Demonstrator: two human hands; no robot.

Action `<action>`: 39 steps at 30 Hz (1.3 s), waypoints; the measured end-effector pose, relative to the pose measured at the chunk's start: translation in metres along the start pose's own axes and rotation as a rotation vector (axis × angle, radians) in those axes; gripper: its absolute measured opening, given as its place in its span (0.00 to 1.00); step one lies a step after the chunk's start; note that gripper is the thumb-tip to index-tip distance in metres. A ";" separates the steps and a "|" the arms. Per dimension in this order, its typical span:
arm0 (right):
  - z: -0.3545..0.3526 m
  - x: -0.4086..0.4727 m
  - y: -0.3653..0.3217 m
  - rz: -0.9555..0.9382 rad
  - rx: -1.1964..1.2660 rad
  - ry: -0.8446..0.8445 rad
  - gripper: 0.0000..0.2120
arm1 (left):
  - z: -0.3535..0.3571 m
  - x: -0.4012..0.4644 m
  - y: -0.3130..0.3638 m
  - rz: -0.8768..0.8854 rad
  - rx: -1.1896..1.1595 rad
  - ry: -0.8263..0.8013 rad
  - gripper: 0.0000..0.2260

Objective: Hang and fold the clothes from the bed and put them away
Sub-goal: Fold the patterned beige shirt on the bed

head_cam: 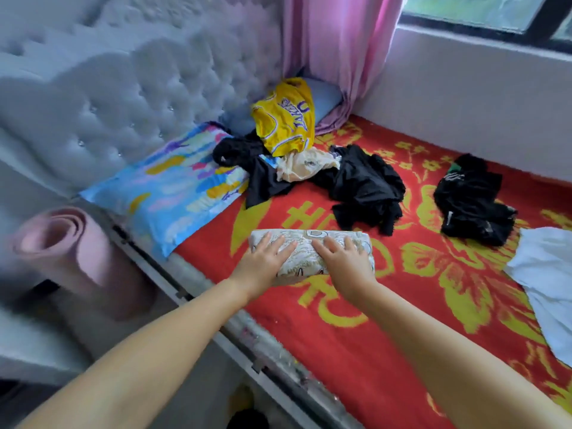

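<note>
A folded cream patterned garment (pixel 309 244) lies on the red and yellow bedspread (pixel 356 329) near the bed's left edge. My left hand (pixel 264 263) rests flat on its left part, fingers spread. My right hand (pixel 346 260) presses flat on its right part. Behind it lie loose clothes: a yellow jersey (pixel 286 119), a beige top (pixel 305 167), a black heap (pixel 365 187) and another black garment (pixel 473 199) further right. A white garment (pixel 548 280) lies spread at the right edge.
A colourful pillow (pixel 173 184) leans at the grey tufted headboard (pixel 108 97). A rolled pink mat (pixel 71 252) stands beside the bed on the left. A pink curtain (pixel 337 51) hangs in the corner under the window (pixel 483 13). A blue pillow (pixel 322 94) lies behind the jersey.
</note>
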State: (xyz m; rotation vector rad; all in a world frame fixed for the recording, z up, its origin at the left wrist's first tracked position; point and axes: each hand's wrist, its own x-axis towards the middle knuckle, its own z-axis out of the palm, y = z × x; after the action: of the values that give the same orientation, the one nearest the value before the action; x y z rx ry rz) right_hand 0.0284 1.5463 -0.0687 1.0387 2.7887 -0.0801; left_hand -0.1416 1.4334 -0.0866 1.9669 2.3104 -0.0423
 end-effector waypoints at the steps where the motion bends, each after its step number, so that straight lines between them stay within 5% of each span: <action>1: -0.004 -0.003 -0.018 -0.043 -0.013 0.002 0.41 | -0.004 -0.021 -0.010 -0.039 -0.003 0.002 0.35; 6: -0.028 -0.009 -0.129 -0.270 -0.057 -0.009 0.38 | -0.022 -0.133 -0.070 -0.246 -0.056 -0.024 0.41; 11: -0.032 -0.023 -0.263 -0.474 -0.125 -0.057 0.38 | -0.012 -0.259 -0.135 -0.478 -0.089 -0.020 0.36; 25: 0.045 -0.131 -0.722 -0.945 -0.253 -0.170 0.35 | 0.070 -0.683 -0.331 -0.872 -0.162 -0.115 0.33; 39: 0.095 -0.049 -0.918 -1.060 -0.291 -0.367 0.39 | 0.136 -0.751 -0.496 -0.989 -0.254 -0.166 0.36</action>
State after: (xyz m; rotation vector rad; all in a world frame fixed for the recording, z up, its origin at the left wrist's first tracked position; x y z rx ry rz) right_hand -0.5225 0.8098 -0.1609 -0.5200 2.5524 0.0114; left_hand -0.5039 0.6026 -0.1708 0.5526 2.7262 0.0100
